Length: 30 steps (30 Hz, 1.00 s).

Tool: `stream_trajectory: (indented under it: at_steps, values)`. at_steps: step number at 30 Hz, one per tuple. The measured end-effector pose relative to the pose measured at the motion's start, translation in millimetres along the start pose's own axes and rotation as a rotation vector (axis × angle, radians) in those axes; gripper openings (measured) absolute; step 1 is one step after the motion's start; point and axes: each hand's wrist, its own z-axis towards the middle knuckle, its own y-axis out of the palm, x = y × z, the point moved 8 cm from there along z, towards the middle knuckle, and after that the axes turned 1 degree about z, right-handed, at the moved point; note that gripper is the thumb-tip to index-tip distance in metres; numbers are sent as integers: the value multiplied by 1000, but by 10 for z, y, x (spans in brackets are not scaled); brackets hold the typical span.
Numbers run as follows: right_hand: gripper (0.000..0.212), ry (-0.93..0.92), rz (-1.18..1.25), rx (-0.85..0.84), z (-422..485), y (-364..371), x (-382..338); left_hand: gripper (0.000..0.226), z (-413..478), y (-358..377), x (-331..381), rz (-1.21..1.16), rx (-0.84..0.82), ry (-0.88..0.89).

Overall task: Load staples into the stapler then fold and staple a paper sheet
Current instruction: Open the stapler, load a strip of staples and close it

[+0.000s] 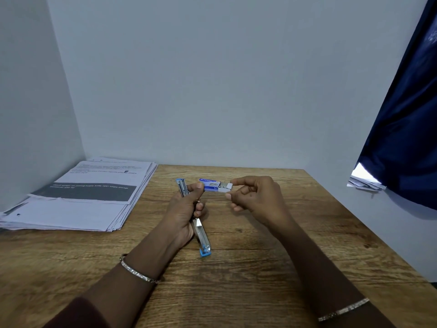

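Observation:
My left hand (183, 214) grips a blue and silver stapler (202, 235) swung fully open, one arm pointing away from me and the other toward me. The same hand's thumb and fingertip pinch the left end of a small blue staple box (210, 185). My right hand (255, 197) pinches the box's grey inner tray, which sticks out of the right end. Both hands hover above the wooden table (260, 256). I cannot make out staples inside the tray. A stack of printed paper sheets (80, 197) lies at the table's left.
White walls close the table in at the back and left. A dark blue curtain (406, 138) hangs at the right, with some papers (364, 181) on a ledge beneath it. Bracelets circle both wrists.

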Motion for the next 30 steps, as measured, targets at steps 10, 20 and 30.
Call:
stream_trajectory:
  at_steps: [10,20,30]
  values:
    - [28,99,265,13,17,-11,177,14,1,38,31,41,-82,46]
    - [23,227,348,-144,1,67,215,53,-24,133,31,168,-236,89]
    - [44,76,24,-108,-5,80,107,44,-5,111,-11,177,-229,88]
